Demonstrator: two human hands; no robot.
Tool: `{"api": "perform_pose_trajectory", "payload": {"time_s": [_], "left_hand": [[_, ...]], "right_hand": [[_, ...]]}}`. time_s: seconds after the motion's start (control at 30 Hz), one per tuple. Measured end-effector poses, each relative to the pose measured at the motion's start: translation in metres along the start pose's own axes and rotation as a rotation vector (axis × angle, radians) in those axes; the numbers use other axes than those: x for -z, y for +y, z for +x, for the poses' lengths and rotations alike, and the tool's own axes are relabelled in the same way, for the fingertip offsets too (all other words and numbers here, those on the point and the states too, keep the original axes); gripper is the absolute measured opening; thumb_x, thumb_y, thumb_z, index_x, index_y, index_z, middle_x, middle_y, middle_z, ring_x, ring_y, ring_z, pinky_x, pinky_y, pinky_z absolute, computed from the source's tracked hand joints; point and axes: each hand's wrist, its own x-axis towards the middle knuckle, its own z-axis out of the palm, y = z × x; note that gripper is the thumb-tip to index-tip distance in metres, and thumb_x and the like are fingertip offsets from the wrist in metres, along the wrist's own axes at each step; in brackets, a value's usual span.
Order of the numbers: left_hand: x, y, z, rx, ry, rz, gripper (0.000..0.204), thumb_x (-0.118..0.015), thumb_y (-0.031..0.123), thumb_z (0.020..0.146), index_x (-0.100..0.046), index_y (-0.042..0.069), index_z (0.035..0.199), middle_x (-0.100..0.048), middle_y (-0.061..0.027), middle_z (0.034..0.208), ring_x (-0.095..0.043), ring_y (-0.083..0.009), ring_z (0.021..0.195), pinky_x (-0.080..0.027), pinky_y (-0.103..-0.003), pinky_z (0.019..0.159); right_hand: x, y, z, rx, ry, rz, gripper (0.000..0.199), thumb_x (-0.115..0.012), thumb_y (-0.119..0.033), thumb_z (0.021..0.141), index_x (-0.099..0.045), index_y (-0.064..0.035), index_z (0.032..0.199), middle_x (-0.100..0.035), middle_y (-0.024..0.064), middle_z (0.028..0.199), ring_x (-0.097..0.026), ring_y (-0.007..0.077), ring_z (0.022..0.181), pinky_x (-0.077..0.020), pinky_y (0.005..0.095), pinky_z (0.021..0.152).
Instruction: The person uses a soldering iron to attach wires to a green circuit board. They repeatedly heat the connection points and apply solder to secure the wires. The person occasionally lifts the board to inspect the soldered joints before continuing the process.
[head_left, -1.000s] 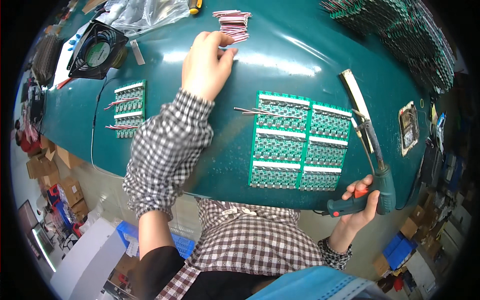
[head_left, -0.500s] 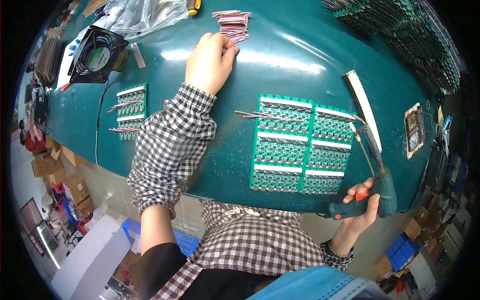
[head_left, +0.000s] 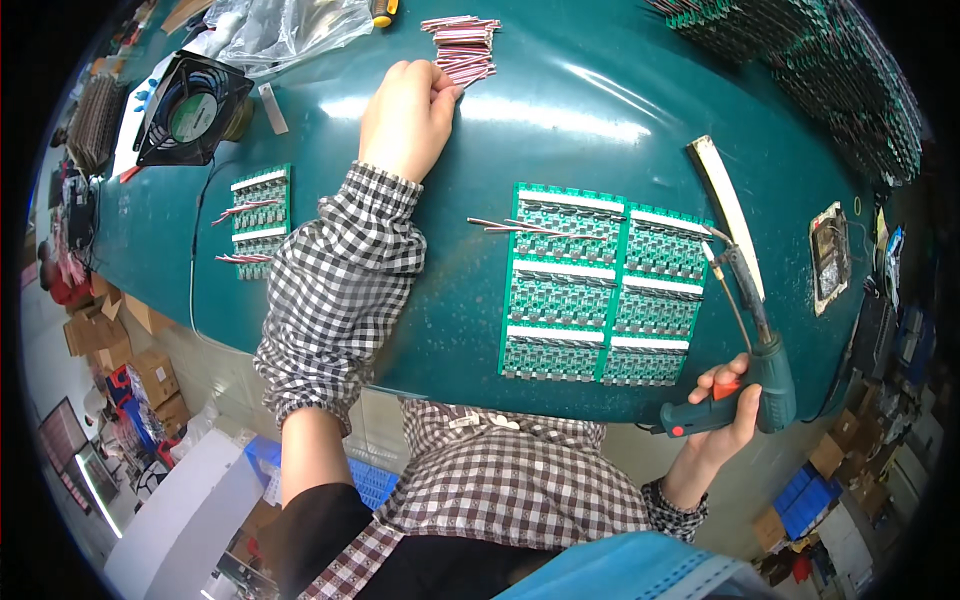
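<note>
My left hand (head_left: 408, 115) reaches to the far middle of the table, thumb and fingers pinched at the near end of a pile of short red, white and dark wires (head_left: 465, 45). A wire end runs to the fingertips, though the fingers partly hide it. At the lower right, my right hand (head_left: 728, 405) is wrapped around the handle of a green soldering gun (head_left: 770, 385) with a red trigger. Its tip points toward the upper right of a panel of green circuit boards (head_left: 560, 270) with white strips. Loose wires (head_left: 540, 229) lie across the panel's upper left part.
Left of my sleeve lies a smaller board panel (head_left: 262, 220) with wires on it. Beyond it stands a black fan (head_left: 193, 110) with a cable. A curved pale strip (head_left: 725, 210) lies behind the gun. Stacked wired boards (head_left: 820, 70) fill the far right; a plastic bag (head_left: 300, 35) lies far left.
My left hand has drawn slightly left, its fingertips still at the wire pile's near end. The right hand and soldering gun have hardly moved.
</note>
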Motion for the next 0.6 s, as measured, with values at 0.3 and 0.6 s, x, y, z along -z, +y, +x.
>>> {"api": "perform_pose_trajectory", "payload": {"time_s": [0.3,0.6], "left_hand": [[0.004,0.035,-0.017,-0.03,-0.213,-0.113,0.014,-0.068,0.009,0.079,-0.058,0.001,0.086,-0.054,-0.006,0.078,-0.051,-0.0147,0.063,-0.045,-0.029,0.06],[-0.006,0.038,-0.008,-0.247,-0.272,0.006,0.014,-0.063,0.012,0.085,-0.054,0.001,0.087,-0.053,-0.0129,0.089,-0.056,-0.032,0.083,-0.046,-0.038,0.074]], "right_hand": [[0.006,0.002,-0.002,0.004,0.041,0.04,0.036,-0.054,-0.026,0.094,-0.049,0.0065,0.107,-0.059,0.0121,0.086,-0.066,0.0229,0.077,-0.0596,0.0292,0.055],[0.015,-0.005,-0.008,0.02,0.075,0.033,0.037,-0.054,-0.026,0.093,-0.049,0.0073,0.109,-0.059,0.0128,0.088,-0.066,0.0236,0.078,-0.0596,0.0293,0.056]]}}
